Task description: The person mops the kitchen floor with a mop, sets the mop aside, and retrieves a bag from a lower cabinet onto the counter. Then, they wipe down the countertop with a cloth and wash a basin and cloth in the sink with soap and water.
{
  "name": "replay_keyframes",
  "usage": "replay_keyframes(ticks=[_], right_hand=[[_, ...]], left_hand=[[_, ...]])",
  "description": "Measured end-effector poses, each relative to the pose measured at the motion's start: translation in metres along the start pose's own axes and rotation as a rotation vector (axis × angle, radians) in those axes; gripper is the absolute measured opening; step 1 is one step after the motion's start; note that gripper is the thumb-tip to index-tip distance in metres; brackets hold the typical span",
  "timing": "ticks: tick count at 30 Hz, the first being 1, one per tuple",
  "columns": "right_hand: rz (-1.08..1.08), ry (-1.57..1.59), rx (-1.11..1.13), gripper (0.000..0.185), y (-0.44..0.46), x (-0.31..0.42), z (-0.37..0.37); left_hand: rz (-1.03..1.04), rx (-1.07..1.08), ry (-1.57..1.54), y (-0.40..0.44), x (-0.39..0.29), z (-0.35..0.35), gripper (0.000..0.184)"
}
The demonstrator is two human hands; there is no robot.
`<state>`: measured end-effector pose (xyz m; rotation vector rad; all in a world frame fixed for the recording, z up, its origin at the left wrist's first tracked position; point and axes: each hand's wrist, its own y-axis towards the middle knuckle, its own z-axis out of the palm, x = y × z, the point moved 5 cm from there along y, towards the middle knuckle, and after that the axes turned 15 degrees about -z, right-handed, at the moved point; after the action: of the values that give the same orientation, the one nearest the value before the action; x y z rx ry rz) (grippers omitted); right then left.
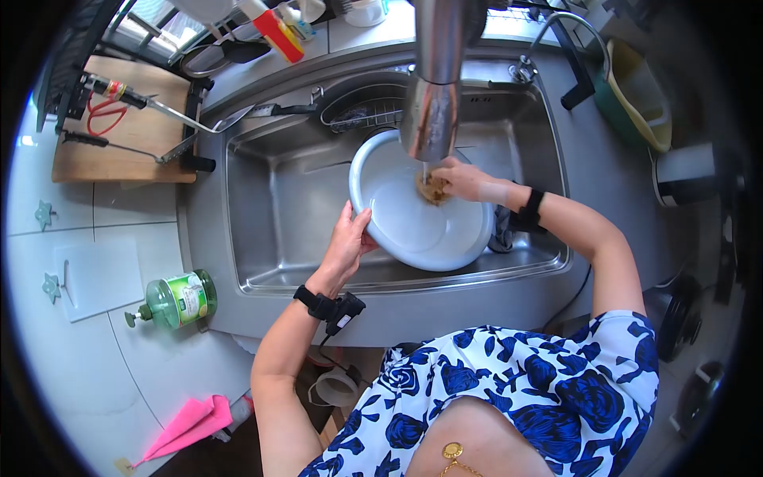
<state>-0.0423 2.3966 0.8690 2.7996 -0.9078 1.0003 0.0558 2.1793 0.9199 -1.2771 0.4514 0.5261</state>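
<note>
A white basin (393, 219) sits tilted in the steel sink (274, 187), below the metal faucet (431, 119). My left hand (348, 242) grips the basin's near left rim, thumb on the edge and fingers partly hidden around the outside. Inside the basin, my right hand (465, 180) is closed on a tan, rough-looking scrubber (430, 189). A thin stream of water from the faucet falls onto the scrubber. Dark cloth (501, 230) shows between the basin and the sink's right wall.
A dark oval caddy with a wire rack (369, 115) is at the sink's back. On the left are a wooden board (127, 71), a knife (278, 110) and a green soap bottle (181, 300). Green and yellow tubs (632, 103) stand right; a pink cloth (187, 425) lies lower left.
</note>
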Motion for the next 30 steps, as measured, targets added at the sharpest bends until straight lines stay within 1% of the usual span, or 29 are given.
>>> replay_keyframes(ticks=[2,4,5,8,11,13,14,17,20,23,25,27,29,30], right_hand=[[-0.016,0.012,0.285,0.041,0.004,-0.014,0.027],[-0.013,-0.032,0.225,0.044,0.01,-0.037,0.052],[-0.01,-0.054,0.196,0.045,0.009,-0.037,0.054],[0.123,-0.082,0.003,0.047,0.007,-0.034,0.054],[0.222,-0.091,-0.092,0.048,0.014,-0.025,0.037],[0.184,-0.194,-0.047,0.047,0.019,-0.054,0.065],[0.165,-0.238,-0.025,0.047,0.018,-0.056,0.072],[0.212,-0.057,0.006,0.051,0.015,-0.066,0.082],[0.358,0.316,-0.191,0.048,0.034,-0.071,0.08],[0.27,0.506,-0.196,0.041,0.063,-0.048,0.068],[-0.15,0.424,-0.35,0.038,0.077,-0.011,0.061],[-0.359,0.583,-0.111,0.037,0.069,0.038,0.069],[-0.529,0.477,-0.004,0.036,0.035,0.065,0.07],[-0.479,0.466,0.2,0.034,0.022,0.058,0.08]], left_hand=[[0.011,-0.001,-0.013,0.003,-0.003,0.009,0.037],[0.023,0.003,-0.02,0.001,-0.007,0.019,0.036],[0.03,0.009,-0.017,-0.002,-0.009,0.024,0.036],[0.011,0.027,-0.015,-0.001,-0.01,0.029,0.035],[0.013,0.026,0.033,-0.002,-0.005,0.031,0.037],[0.027,0.029,0.053,0.001,-0.002,0.032,0.038],[0.027,0.034,0.052,0.002,0.0,0.032,0.038],[-0.006,0.035,0.03,0.002,0.0,0.031,0.04],[-0.013,0.023,0.026,0.001,0.0,0.03,0.042],[-0.004,0.029,0.055,0.0,-0.002,0.034,0.042],[-0.005,0.033,0.065,-0.001,-0.007,0.038,0.042],[-0.018,0.031,0.06,-0.002,-0.011,0.039,0.041],[0.01,0.016,0.032,0.001,-0.013,0.036,0.041],[0.022,0.012,0.021,0.002,-0.014,0.034,0.041]])
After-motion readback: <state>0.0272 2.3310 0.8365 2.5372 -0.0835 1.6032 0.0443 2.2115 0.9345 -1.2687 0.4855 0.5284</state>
